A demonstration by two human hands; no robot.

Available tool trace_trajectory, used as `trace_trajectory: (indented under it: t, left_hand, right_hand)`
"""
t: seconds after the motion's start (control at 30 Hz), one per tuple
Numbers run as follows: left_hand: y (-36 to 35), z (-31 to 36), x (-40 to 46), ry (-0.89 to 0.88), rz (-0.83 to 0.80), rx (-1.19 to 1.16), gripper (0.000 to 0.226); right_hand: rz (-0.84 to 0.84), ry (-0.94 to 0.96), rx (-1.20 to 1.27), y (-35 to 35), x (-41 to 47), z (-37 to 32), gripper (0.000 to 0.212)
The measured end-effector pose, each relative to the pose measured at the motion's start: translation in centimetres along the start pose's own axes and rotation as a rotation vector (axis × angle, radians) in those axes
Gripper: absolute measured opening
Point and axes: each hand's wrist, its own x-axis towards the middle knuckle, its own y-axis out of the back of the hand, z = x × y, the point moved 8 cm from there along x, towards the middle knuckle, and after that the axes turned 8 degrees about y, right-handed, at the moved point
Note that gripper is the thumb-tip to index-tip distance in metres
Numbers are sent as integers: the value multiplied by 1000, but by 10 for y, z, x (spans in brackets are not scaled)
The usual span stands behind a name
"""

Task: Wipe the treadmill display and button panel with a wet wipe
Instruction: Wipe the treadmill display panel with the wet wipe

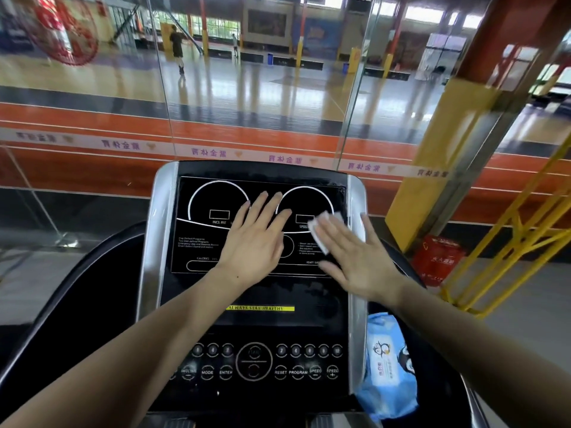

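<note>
The black treadmill display (216,242) with two white dial outlines fills the middle of the head view. Below it lies the button panel (256,362) with round keys. My left hand (253,239) rests flat on the display's centre, fingers spread, holding nothing. My right hand (355,257) presses a white wet wipe (321,230) flat against the display's right side, under the speed dial. The wipe shows from under the fingers, partly covered by the hand.
A blue pack of wet wipes (386,366) lies in the console's right tray. Silver side rails (154,242) frame the console. A glass wall (123,118) stands just behind it, with a yellow column (432,165), a yellow railing (509,242) and a red box (435,257) at right.
</note>
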Motion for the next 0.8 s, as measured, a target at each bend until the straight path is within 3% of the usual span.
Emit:
trace_trajectory:
  t: [0.13, 0.27, 0.5, 0.8]
  left_hand:
    - [-1, 6, 2, 26, -3, 3, 50]
    - [-5, 9, -4, 71, -7, -13, 50]
    - [-10, 8, -30, 110, -33, 11, 49]
    - [-9, 20, -66, 149, -68, 1, 49]
  right_hand:
    - [39, -156, 3, 15, 38, 40, 72]
    - [116, -208, 117, 9, 35, 28, 69]
    - [141, -146, 233, -12, -25, -29, 61]
    - [240, -120, 191, -25, -68, -65, 55]
